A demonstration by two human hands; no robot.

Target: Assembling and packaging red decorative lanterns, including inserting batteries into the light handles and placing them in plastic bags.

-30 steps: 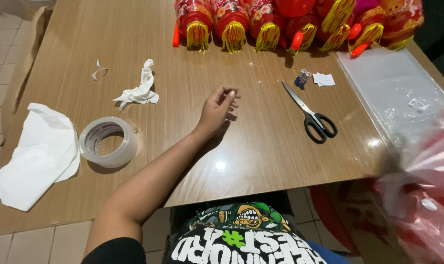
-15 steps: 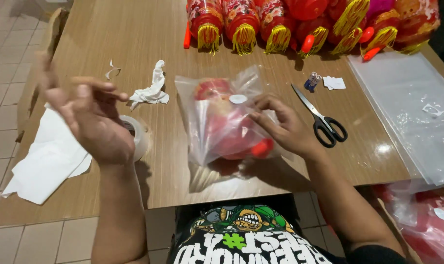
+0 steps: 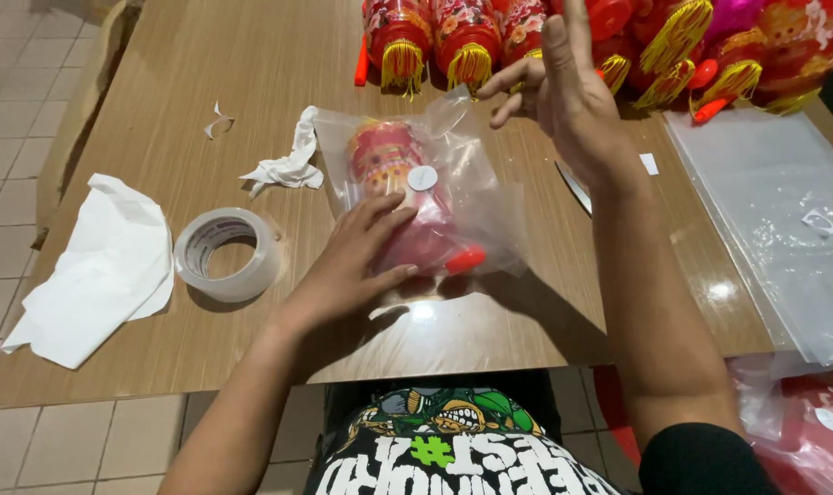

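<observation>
Head view, single entry.

Left hand (image 3: 357,266): lay flat with fingers spread on a clear bag (image 3: 425,197), pressing it to the bench (image 3: 251,82); it grasped nothing, only rested on top.

Right hand (image 3: 563,87): was raised above the bench, fingers open and released, holding nothing, just right of the bag's far corner.

Clear bag: lay near the middle of the bench, toward the near edge. Inside it was a red lantern (image 3: 393,179) with an orange tip at its near right end. A small round white sticker (image 3: 423,178) sat on the bag's top face.

Tape roll (image 3: 226,254): clear, lying flat, just left of the left hand.

White cloth (image 3: 95,270): spread at the near left edge of the bench, beside the tape roll.

Crumpled tissue (image 3: 283,165): left of the bag, farther back than the tape.

Paper scrap (image 3: 218,121): small, white, farther left and back.

Row of lanterns (image 3: 471,41): red with yellow tassels, along the far edge.

Scissors blade (image 3: 574,188): partly hidden behind the right forearm.

Stack of clear bags (image 3: 774,229): flat on the right side of the bench.
</observation>
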